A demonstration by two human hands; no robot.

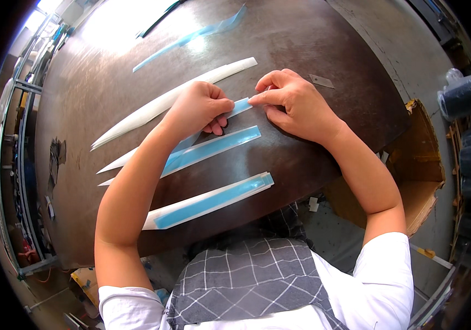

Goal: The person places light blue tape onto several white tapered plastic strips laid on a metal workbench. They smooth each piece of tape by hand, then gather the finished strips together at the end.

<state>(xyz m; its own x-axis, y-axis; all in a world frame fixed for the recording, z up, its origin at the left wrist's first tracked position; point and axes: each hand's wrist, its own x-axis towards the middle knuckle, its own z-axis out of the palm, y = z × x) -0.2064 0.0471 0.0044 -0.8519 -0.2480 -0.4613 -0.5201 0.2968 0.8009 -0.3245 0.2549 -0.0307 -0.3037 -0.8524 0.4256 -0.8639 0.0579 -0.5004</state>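
Note:
My left hand (205, 107) is closed in a pinch at a translucent blue film strip (239, 108), which lies along a white tapered strip (119, 161) on the table. My left forearm covers much of this pair. My right hand (297, 103) has its index fingertip at the far right end of the blue film, its thumb apart below and the other fingers bent. Nearer to me lies a second white strip with blue film (219, 144) on it. Closest is a stack of white strips topped by blue film (213, 201). Beyond my hands rest plain white tapered strips (175, 98).
The brown table (323, 44) carries a loose blue film (197, 36) at the far side, a small clear tag (321, 81) and dark scraps (55, 159) at the left. An open cardboard box (419, 159) stands beyond the right edge. Metal shelving (26, 165) stands left.

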